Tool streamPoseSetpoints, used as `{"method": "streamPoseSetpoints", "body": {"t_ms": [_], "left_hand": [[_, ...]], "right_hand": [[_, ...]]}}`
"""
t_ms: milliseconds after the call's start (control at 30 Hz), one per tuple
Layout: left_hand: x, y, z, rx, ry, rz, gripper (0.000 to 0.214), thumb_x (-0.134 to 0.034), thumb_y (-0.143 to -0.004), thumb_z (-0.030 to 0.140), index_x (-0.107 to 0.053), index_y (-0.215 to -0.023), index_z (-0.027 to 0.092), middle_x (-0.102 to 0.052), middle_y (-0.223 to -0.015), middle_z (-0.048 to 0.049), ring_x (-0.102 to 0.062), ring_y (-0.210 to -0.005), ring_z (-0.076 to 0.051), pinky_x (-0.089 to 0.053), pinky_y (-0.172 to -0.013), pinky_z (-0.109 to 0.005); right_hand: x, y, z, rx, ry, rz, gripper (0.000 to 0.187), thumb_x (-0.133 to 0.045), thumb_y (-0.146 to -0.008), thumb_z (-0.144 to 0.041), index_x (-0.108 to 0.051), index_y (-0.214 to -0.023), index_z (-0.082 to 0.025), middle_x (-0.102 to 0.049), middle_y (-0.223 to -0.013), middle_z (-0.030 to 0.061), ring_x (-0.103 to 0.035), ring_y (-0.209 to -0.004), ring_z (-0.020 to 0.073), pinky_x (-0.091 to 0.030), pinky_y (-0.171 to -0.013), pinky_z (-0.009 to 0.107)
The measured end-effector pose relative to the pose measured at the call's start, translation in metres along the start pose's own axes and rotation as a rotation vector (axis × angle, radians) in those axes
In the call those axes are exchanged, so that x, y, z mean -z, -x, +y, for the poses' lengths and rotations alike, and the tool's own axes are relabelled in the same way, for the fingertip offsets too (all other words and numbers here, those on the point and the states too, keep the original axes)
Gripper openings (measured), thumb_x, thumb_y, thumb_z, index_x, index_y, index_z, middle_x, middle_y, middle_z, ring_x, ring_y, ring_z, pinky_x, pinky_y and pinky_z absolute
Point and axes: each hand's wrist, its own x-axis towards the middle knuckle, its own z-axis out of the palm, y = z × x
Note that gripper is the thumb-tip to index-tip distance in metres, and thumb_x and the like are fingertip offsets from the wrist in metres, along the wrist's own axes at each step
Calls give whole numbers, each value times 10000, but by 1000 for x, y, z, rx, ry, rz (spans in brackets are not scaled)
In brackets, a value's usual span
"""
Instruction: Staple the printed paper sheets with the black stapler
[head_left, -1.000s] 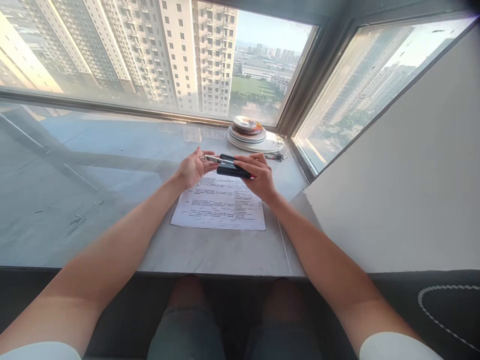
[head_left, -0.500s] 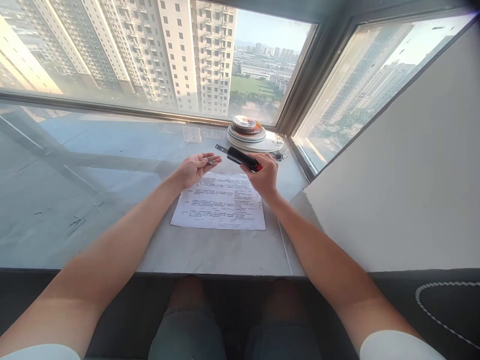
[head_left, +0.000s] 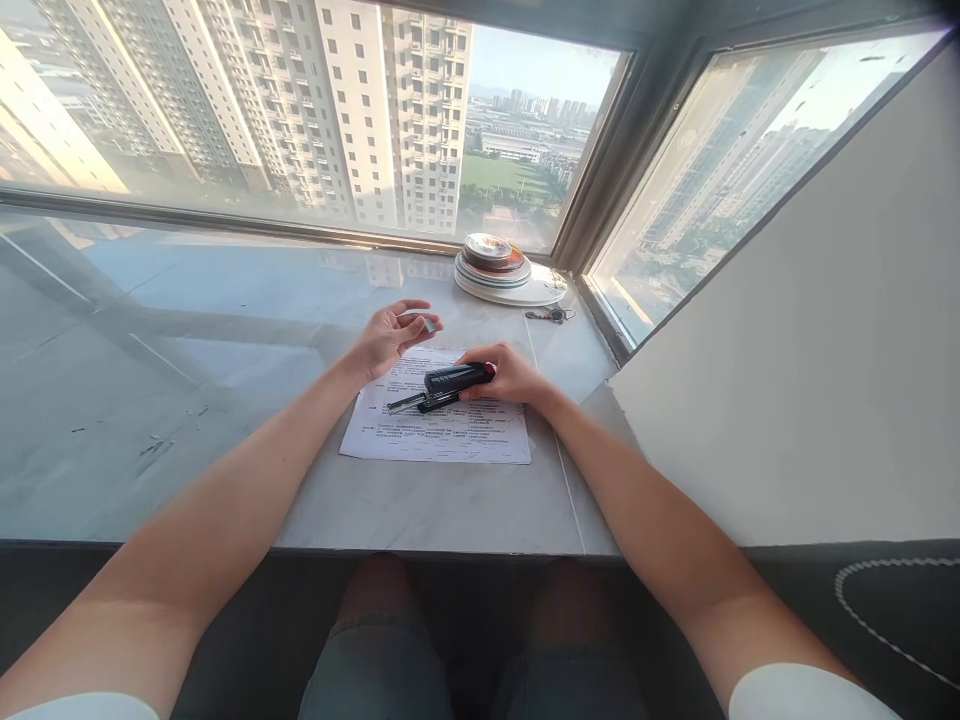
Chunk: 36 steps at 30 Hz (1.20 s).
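Note:
My right hand is closed around a black stapler with a red spot at its rear. The stapler is over the printed sheets of paper, and its metal staple tray sticks out toward the left. Whether the stapler touches the paper, I cannot tell. Above the upper left of the paper, my left hand pinches a small grey strip of staples between thumb and fingers.
Stacked plates and lids stand by the window corner, with a small dark keyring-like item in front. Loose staples lie on the left of the marble sill. A white wall rises at the right.
My right hand has brought the stapler down and left over the paper, turning it so its tray points left. The staple strip in my left hand now shows more clearly.

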Motion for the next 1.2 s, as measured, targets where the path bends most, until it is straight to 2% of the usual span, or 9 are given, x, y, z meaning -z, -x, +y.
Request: {"method": "streamPoseSetpoints", "body": {"t_ms": [100, 167, 267, 333, 500, 733, 1000, 1200], "left_hand": [[-4, 2, 1, -11, -39, -53, 635, -1010, -709, 482, -718, -1179, 170, -827, -1017, -102, -801, -1035, -234, -612, -1043, -406], [-5, 2, 1, -21, -57, -100, 659, -1012, -692, 507, -721, -1185, 179, -829, -992, -99, -804, -978, -231, -621, -987, -392], [-7, 4, -1, -17, -84, -190, 650, -992, -719, 528, -726, -1203, 185, -836, -986, -107, -799, -921, -225, -620, -930, -383], [-9, 6, -2, 1, -119, -226, 631, -981, -737, 530, -733, -1204, 186, -841, -983, -116, -795, -910, -226, -613, -907, -380], [-13, 8, -1, -1, -189, -200, 594, -984, -744, 508, -747, -1186, 190, -844, -969, -118, -784, -869, -221, -594, -857, -366], [-17, 7, -1, -55, -194, -180, 606, -971, -745, 548, -750, -1174, 182, -837, -941, -101, -700, -725, -152, -562, -814, -339], [-26, 8, 0, -130, -176, -152, 545, -965, -763, 531, -756, -1130, 187, -824, -945, -85, -654, -689, -128, -573, -757, -319], [-28, 8, 0, -137, -172, -166, 503, -963, -777, 500, -761, -1125, 198, -772, -786, -30, -667, -702, -141, -565, -752, -313]], "right_hand": [[0, 0, -2, -7, -37, 14, 527, -747, -898, -701, -824, -1050, -202, -751, -915, 31, -595, -816, 181, -435, -763, 312], [0, -1, -3, 6, -60, 143, 542, -607, -999, -715, -824, -1053, -221, -767, -990, 58, -630, -908, 208, -461, -811, 333], [-2, -3, -4, 58, 8, 412, 428, -671, -1006, -635, -808, -1124, -247, -738, -961, 58, -630, -948, 222, -481, -846, 359], [-5, -5, -4, 101, 67, 490, 385, -741, -981, -574, -784, -1211, -267, -719, -1009, 58, -632, -963, 224, -497, -852, 372], [-12, -8, -8, 146, 109, 438, 346, -754, -993, -446, -743, -1309, -304, -697, -1166, 68, -642, -1001, 222, -540, -875, 394], [-15, -11, -15, 147, 67, 454, 350, -793, -961, -371, -758, -1303, -306, -693, -1126, 56, -637, -979, 212, -555, -869, 389], [-17, -15, -15, 188, 49, 456, 356, -838, -932, -392, -776, -1274, -316, -707, -1115, 47, -640, -955, 200, -545, -808, 369], [-18, -16, -15, 226, 114, 442, 288, -781, -983, -367, -779, -1268, -324, -681, -1110, 50, -629, -953, 195, -550, -806, 371]]}}
